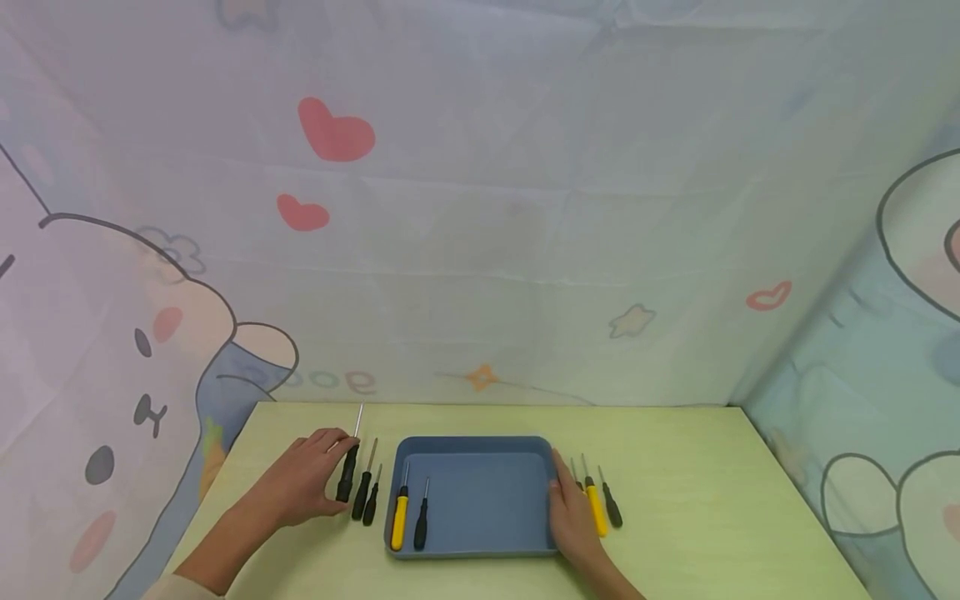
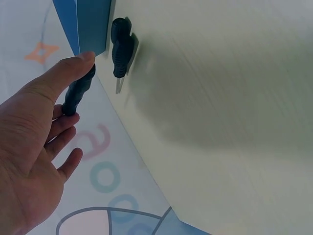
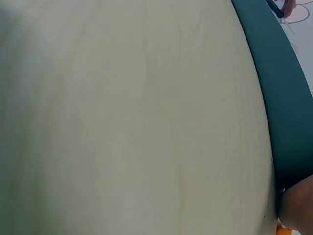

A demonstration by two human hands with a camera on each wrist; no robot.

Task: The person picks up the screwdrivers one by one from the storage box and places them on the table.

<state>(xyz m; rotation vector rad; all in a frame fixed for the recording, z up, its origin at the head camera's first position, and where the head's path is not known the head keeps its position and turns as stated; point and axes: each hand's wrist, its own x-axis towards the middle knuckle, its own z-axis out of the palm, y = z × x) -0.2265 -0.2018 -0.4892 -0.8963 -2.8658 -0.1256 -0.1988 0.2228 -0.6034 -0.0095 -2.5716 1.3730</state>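
Note:
My left hand [image 1: 296, 477] pinches the black handle of a large screwdriver [image 1: 347, 477], its shaft pointing away toward the back. In the left wrist view, thumb and fingers are on that black handle [image 2: 78, 93]. Beside it, a medium black screwdriver [image 1: 362, 493] and a small black one [image 1: 371, 507] lie on the table left of the blue-grey tray [image 1: 472, 444]. My right hand [image 1: 576, 521] grips the tray's right side, thumb at the rim. Inside the tray at the left lie a yellow screwdriver [image 1: 400, 518] and a small black screwdriver [image 1: 422, 525].
Right of the tray, partly behind my right hand, lie a yellow screwdriver [image 1: 595, 507], a black screwdriver [image 1: 612, 507] and another partly hidden one. The pale table [image 1: 697, 500] ends at a printed cloth backdrop [image 1: 480, 250], with cloth on both sides too.

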